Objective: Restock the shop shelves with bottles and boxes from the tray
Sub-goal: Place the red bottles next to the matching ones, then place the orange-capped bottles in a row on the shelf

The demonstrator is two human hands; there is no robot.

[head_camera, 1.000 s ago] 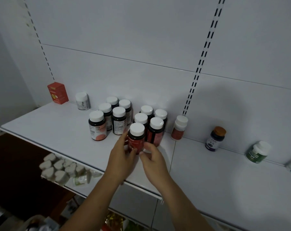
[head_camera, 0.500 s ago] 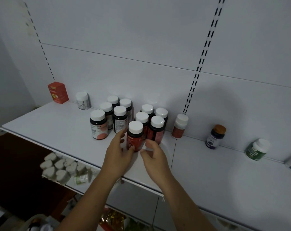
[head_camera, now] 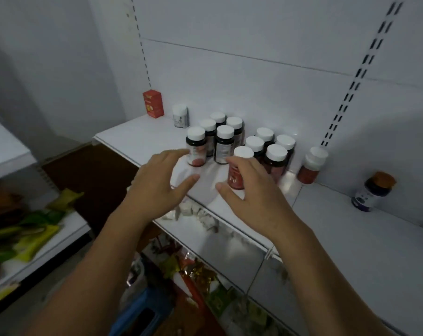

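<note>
White shelf [head_camera: 142,139], white-cap bottles [head_camera: 223,144] clustered, red box [head_camera: 153,103] at back, orange-cap bottle [head_camera: 373,191] w/ gap

Right hand [head_camera: 250,190] hides front bottle's [head_camera: 238,169] label; lower shelf goods blurred.

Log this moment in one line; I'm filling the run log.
left hand open, empty | right hand open beside front bottle | bottle upright on shelf

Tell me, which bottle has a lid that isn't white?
The small dark bottle with the orange-brown lid, standing alone to the right; every other bottle has a white cap.
</note>
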